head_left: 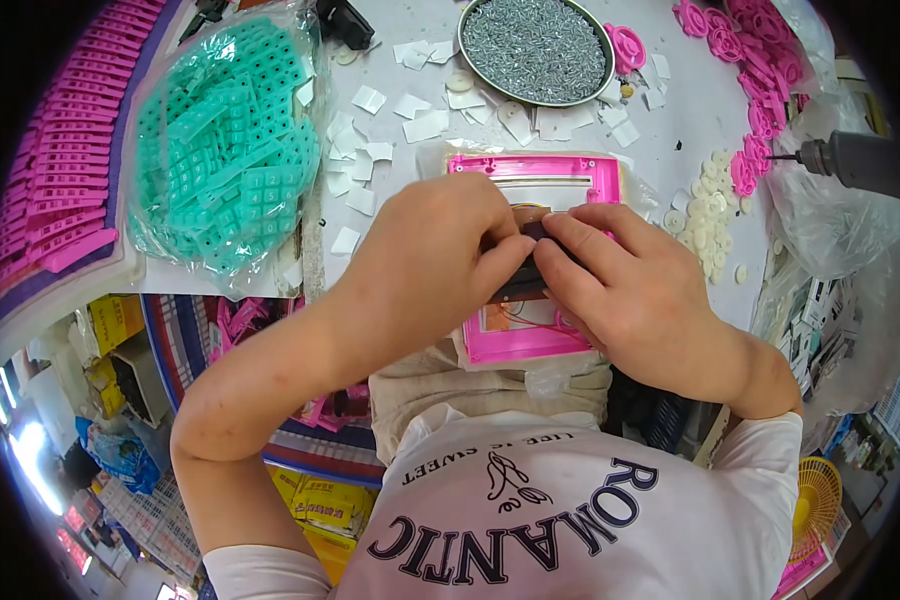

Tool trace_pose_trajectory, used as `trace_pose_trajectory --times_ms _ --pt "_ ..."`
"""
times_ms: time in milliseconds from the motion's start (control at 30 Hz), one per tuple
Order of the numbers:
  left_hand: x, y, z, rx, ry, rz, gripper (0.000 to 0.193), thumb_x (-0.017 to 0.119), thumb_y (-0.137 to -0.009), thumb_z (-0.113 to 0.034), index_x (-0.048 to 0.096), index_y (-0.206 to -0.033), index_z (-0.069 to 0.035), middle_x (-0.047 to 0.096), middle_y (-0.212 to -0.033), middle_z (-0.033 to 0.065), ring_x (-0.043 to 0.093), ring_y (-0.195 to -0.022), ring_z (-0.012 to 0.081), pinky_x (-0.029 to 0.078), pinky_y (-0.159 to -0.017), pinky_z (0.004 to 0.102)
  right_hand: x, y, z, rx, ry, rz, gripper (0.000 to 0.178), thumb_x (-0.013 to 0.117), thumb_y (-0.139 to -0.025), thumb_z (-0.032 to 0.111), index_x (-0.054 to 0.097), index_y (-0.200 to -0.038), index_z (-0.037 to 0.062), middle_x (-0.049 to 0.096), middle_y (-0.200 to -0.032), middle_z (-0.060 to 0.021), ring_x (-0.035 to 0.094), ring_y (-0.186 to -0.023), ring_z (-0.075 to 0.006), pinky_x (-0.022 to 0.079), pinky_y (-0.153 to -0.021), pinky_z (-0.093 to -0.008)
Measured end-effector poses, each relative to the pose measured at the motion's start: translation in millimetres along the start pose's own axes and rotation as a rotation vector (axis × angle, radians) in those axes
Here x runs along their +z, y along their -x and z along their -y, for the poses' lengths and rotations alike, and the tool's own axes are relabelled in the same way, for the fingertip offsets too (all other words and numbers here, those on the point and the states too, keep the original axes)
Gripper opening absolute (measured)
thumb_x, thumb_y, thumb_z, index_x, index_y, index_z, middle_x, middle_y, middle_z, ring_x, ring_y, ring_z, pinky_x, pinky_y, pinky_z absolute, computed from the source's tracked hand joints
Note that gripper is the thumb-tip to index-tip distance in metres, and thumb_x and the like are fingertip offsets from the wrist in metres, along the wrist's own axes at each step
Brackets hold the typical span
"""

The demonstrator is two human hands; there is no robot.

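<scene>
A small dark part (532,232) is being pinched in the closed grip of the left hand (435,262) and right hand (625,285), over the pink frame (530,180) on the table (690,110). If pressed crookedly, it is likely being misseated or dropped.

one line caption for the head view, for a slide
Both hands, left and right, press a small dark part into a pink frame.

Two hands: left hand (435,255), right hand (635,290). One pink frame (580,178). One round tray (536,50) of small metal screws, too many to count. One bag of green keypads (225,150). One power screwdriver (855,158). One yellow fan (816,500).
</scene>
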State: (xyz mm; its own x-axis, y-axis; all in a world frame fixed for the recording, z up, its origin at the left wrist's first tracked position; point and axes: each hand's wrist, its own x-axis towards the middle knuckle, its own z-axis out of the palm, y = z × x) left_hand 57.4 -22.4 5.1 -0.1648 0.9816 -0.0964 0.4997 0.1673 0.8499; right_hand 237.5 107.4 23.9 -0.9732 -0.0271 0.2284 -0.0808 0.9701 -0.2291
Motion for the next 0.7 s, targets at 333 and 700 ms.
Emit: trace_pose_trajectory --times_ms 333,700 --pt "-11.1 -19.7 -4.0 -0.126 0.031 0.147 0.012 0.071 -0.086 -0.008 0.067 -0.086 0.003 0.066 -0.076 0.0068 0.06 -0.066 0.0108 0.05 -0.062 0.0282 -1.9 -3.6 7.2 -0.019 0.145 0.022 0.031 0.069 -0.069 0.02 0.066 -0.094 0.0008 0.069 -0.104 -0.0111 0.063 -0.086 -0.0208 0.056 -0.069 -0.0308" --pt "-14.8 -34.1 -2.9 -0.175 0.013 0.251 0.015 0.07 -0.087 -0.011 0.069 -0.091 0.003 0.069 -0.074 0.0107 0.061 -0.064 0.015 0.051 -0.064 0.0305 9.5 4.7 -25.3 0.072 -0.365 -0.007 0.056 0.079 -0.07 0.009 0.058 -0.122 0.0053 0.063 -0.097 -0.0074 0.062 -0.09 -0.0297 0.055 -0.073 -0.0395"
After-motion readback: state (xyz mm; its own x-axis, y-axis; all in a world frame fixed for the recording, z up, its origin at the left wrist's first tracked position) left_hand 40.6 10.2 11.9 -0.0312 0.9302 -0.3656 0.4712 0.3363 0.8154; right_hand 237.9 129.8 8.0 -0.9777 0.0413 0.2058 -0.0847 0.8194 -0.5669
